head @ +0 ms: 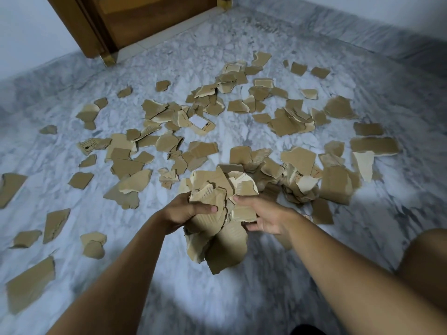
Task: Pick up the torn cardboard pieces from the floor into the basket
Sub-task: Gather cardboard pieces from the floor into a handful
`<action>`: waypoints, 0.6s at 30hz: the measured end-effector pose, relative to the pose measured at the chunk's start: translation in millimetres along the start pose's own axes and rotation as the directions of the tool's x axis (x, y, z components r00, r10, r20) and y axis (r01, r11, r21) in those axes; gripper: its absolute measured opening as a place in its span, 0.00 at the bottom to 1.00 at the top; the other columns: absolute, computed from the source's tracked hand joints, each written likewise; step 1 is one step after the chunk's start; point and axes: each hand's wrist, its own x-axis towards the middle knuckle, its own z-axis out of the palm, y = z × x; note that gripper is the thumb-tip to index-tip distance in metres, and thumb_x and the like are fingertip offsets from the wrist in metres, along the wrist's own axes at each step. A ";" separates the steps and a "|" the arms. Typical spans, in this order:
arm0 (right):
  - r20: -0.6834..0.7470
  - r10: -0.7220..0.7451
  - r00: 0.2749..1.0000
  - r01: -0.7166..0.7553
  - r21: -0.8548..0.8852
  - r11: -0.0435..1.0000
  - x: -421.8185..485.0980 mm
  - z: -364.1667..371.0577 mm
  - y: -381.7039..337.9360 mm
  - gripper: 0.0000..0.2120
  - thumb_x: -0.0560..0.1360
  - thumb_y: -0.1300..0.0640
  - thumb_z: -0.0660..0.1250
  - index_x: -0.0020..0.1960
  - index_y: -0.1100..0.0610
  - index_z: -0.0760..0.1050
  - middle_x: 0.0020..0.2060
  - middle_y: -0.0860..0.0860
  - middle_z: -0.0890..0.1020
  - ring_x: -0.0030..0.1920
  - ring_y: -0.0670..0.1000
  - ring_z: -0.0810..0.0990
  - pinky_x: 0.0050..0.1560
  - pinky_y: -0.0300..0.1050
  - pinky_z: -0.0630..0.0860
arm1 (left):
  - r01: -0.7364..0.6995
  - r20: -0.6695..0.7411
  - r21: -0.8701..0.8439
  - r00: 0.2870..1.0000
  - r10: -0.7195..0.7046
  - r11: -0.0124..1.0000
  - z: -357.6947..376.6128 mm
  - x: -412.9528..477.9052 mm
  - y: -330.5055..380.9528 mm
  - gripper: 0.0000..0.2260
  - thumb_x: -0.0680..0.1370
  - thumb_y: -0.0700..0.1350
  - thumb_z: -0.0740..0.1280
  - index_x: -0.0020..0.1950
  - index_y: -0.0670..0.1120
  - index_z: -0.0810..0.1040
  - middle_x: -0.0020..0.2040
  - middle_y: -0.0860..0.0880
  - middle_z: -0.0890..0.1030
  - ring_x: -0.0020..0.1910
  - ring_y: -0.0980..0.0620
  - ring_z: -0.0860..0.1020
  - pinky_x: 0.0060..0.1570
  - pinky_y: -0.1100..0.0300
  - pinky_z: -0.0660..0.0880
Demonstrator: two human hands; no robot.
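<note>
I have a thick bundle of torn cardboard (225, 245) clamped between both hands, lifted clear of the marble floor (217, 298). My left hand (191, 211) curls round its near side with the thumb laid across the front, and my right hand (263, 218) grips the other side with its fingers tucked under. The basket is nowhere in view, so I cannot say how much has gone in. Judging by the floor, most of the job is ahead of me: loose pieces (169, 141) fan out from 9 o'clock through 12 to 3 o'clock, heaped thickest just beyond my hands at 1 o'clock and thinning toward the wooden door (150, 18) at 11. A few bigger scraps (31, 284) lie at 8 o'clock. The open room is at 6 o'clock, where bare marble runs between my forearms. My knee (425, 262) crowds 4 o'clock, and the walls close the far edge, so I'd swing the bundle back toward me.
</note>
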 end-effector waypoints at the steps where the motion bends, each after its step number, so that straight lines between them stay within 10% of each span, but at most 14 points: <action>1: -0.008 -0.003 1.000 0.003 -0.015 1.000 -2.2 3.2 -2.8 0.22 0.74 0.47 0.74 0.66 0.49 0.76 0.64 0.49 0.80 0.66 0.51 0.77 0.67 0.58 0.74 | -0.005 0.002 0.015 1.000 0.005 1.000 -2.2 -3.2 2.2 0.24 0.67 0.43 0.79 0.62 0.46 0.80 0.58 0.47 0.84 0.60 0.44 0.80 0.68 0.43 0.70; 7: -0.044 -0.049 0.998 0.050 0.023 0.998 -26.4 26.0 -19.5 0.15 0.78 0.52 0.68 0.63 0.51 0.77 0.52 0.50 0.84 0.54 0.50 0.81 0.56 0.52 0.75 | -0.069 -0.012 0.068 0.997 0.070 0.995 -12.3 -22.8 30.1 0.21 0.69 0.39 0.78 0.61 0.45 0.82 0.58 0.50 0.84 0.59 0.52 0.81 0.66 0.52 0.71; 12: -0.139 -0.125 0.982 0.135 0.067 0.989 -49.1 44.9 -19.8 0.14 0.77 0.54 0.65 0.62 0.51 0.77 0.52 0.52 0.82 0.53 0.52 0.79 0.51 0.50 0.75 | -0.025 0.025 0.147 0.999 0.021 0.989 -22.8 -33.8 46.8 0.23 0.64 0.49 0.82 0.58 0.49 0.83 0.52 0.44 0.86 0.50 0.41 0.83 0.42 0.51 0.76; 18: -0.248 -0.218 0.944 0.252 0.116 0.961 -75.8 59.8 -3.4 0.13 0.80 0.52 0.66 0.63 0.49 0.78 0.54 0.48 0.86 0.56 0.51 0.83 0.55 0.51 0.78 | -0.117 0.164 0.159 0.982 0.090 0.980 -19.4 -38.2 59.7 0.30 0.61 0.52 0.83 0.61 0.51 0.81 0.58 0.51 0.84 0.60 0.48 0.81 0.66 0.43 0.72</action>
